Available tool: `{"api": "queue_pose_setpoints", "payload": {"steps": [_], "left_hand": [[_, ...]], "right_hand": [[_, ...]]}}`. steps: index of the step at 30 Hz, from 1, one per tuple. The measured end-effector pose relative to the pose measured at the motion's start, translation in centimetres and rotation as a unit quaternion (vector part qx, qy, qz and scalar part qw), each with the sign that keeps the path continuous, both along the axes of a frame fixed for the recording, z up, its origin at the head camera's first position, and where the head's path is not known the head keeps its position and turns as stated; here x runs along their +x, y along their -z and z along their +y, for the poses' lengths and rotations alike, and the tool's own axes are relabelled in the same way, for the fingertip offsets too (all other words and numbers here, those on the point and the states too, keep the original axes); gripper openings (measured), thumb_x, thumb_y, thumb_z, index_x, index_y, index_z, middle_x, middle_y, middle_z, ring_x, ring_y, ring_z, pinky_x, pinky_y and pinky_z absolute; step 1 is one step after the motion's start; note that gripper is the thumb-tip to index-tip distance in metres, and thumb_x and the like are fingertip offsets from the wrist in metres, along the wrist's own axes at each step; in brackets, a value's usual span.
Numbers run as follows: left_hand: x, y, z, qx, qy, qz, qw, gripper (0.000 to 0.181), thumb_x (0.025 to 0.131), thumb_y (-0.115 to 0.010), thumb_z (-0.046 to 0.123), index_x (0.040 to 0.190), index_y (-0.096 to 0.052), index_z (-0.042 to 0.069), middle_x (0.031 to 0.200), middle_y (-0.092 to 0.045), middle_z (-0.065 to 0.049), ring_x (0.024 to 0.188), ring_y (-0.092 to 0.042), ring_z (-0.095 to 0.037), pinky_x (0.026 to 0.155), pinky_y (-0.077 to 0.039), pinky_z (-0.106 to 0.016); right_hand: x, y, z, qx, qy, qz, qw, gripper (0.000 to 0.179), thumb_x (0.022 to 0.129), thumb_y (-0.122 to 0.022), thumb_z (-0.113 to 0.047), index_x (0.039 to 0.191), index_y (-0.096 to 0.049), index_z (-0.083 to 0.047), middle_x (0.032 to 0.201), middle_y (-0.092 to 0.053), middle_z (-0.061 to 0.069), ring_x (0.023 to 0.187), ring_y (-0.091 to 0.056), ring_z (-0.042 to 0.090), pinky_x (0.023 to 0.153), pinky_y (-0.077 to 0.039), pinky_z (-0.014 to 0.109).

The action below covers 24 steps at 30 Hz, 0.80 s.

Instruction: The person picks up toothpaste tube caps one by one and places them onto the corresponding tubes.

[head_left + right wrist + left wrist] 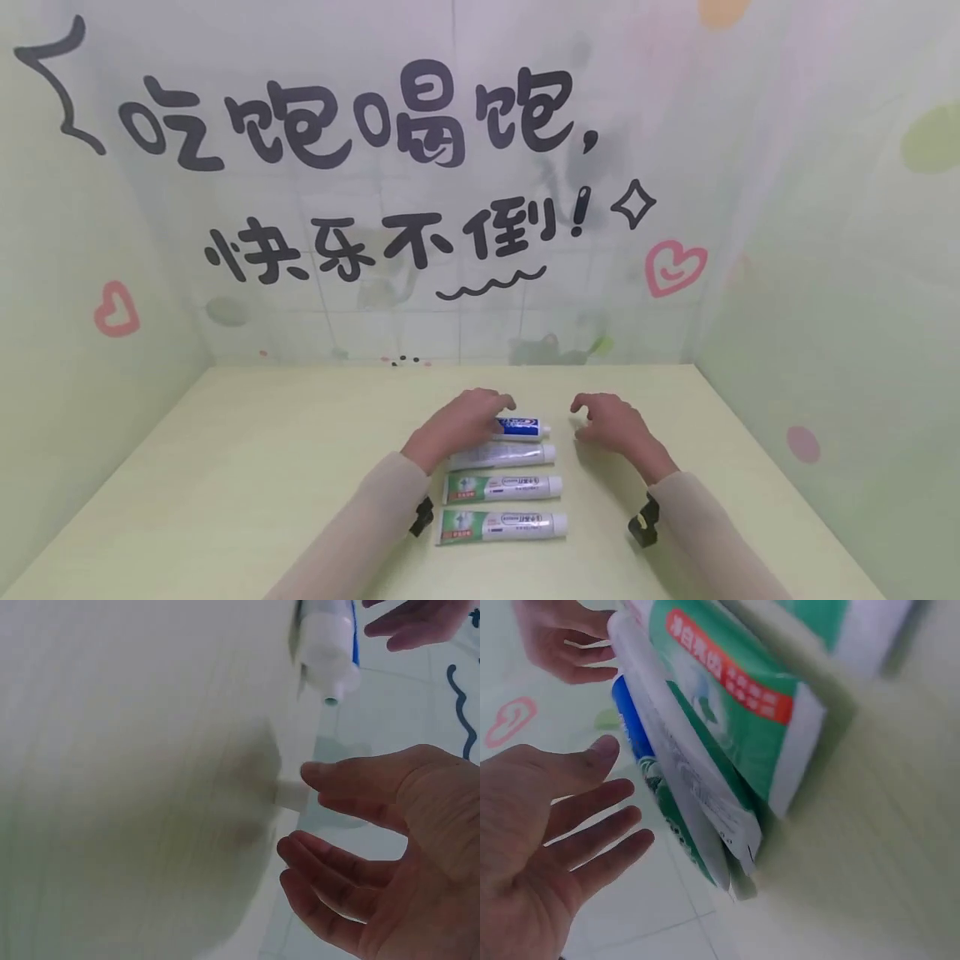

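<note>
Four toothpaste tubes lie side by side in a column on the pale green table (262, 467), caps pointing right: a blue tube (523, 427) farthest away, then a white tube (510, 455), then two green-and-white tubes (501, 487) (501, 526). My left hand (463, 423) hovers over the blue tube's tail end with its fingers straight, as the left wrist view of the hand (592, 802) shows. My right hand (609, 425) is just right of the caps, its fingers loosely curled and holding nothing. The right wrist view shows this hand (352, 825) beside the blue tube's cap (326, 652).
The table sits in a corner booth of thin printed sheeting with black characters and pink hearts (673, 267). The side walls stand close on the left and right. A black wrist camera (645, 521) is strapped to each sleeve.
</note>
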<state>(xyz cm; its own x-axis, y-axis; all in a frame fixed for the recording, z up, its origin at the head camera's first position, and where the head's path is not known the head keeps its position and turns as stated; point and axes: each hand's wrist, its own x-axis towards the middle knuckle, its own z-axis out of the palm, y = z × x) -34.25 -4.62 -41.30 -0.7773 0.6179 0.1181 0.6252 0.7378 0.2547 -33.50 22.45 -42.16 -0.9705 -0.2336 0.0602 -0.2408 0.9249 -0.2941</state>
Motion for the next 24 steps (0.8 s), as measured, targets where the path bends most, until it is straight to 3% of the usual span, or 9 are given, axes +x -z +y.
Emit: {"api": "queue_pose_setpoints", "payload": {"steps": [3,7,10,13,18,24], "left_hand": [[-1.0,0.5,0.9,-0.033,0.011,-0.02,0.9992,0.039,0.093,-0.073,0.01,0.131,-0.067,0.013,0.122,-0.072,-0.005,0.111,-0.068,-0.02,0.1,-0.055,-0.036],[-1.8,1.2,1.6,-0.063,0.003,-0.03,0.9975,0.025,0.091,-0.074,0.009,0.114,-0.07,0.018,0.103,-0.072,0.003,0.089,-0.065,-0.012,0.086,-0.055,-0.03],[-2.1,1.4,1.7,-0.067,0.0,-0.032,0.9972,0.018,0.09,-0.075,0.006,0.099,-0.068,0.02,0.09,-0.068,0.007,0.077,-0.058,-0.011,0.076,-0.05,-0.027],[-2.0,1.4,1.5,-0.065,-0.002,-0.029,0.9974,0.019,0.089,-0.074,0.004,0.095,-0.066,0.02,0.087,-0.064,0.008,0.075,-0.055,-0.011,0.073,-0.047,-0.027],[-1.5,0.9,1.2,-0.057,-0.012,-0.018,0.9982,0.024,0.091,-0.073,0.008,0.112,-0.067,0.017,0.1,-0.068,0.003,0.086,-0.059,-0.012,0.083,-0.053,-0.03],[-0.3,-0.4,0.5,-0.008,-0.018,0.028,0.9994,0.038,0.092,-0.074,0.013,0.128,-0.063,0.015,0.115,-0.07,-0.003,0.1,-0.066,-0.016,0.092,-0.057,-0.034]], "right_hand": [[-0.8,0.5,0.0,0.007,-0.02,-0.007,0.9998,0.025,0.079,-0.068,-0.004,0.101,-0.075,-0.012,0.091,-0.071,0.007,0.079,-0.061,0.021,0.064,-0.049,0.037],[-1.4,0.9,0.1,-0.003,-0.049,0.001,0.9988,0.024,0.076,-0.06,0.006,0.085,-0.076,-0.009,0.087,-0.072,0.007,0.078,-0.063,0.022,0.068,-0.052,0.038],[-1.5,1.0,0.1,-0.008,-0.061,-0.001,0.9981,0.022,0.074,-0.061,0.007,0.082,-0.075,-0.007,0.088,-0.073,0.009,0.081,-0.065,0.024,0.073,-0.055,0.04],[-1.3,0.7,0.0,-0.015,-0.06,-0.004,0.9981,0.021,0.073,-0.063,0.006,0.083,-0.076,-0.006,0.089,-0.074,0.009,0.08,-0.064,0.023,0.073,-0.055,0.039],[-0.8,-1.1,-0.1,-0.041,-0.064,0.021,0.9969,0.022,0.075,-0.061,0.006,0.088,-0.077,-0.003,0.087,-0.074,0.009,0.075,-0.061,0.018,0.069,-0.052,0.036],[0.4,-4.1,0.0,-0.056,-0.073,0.053,0.9943,0.02,0.081,-0.065,0.004,0.094,-0.08,-0.001,0.09,-0.077,0.01,0.076,-0.062,0.016,0.07,-0.053,0.035]]}}
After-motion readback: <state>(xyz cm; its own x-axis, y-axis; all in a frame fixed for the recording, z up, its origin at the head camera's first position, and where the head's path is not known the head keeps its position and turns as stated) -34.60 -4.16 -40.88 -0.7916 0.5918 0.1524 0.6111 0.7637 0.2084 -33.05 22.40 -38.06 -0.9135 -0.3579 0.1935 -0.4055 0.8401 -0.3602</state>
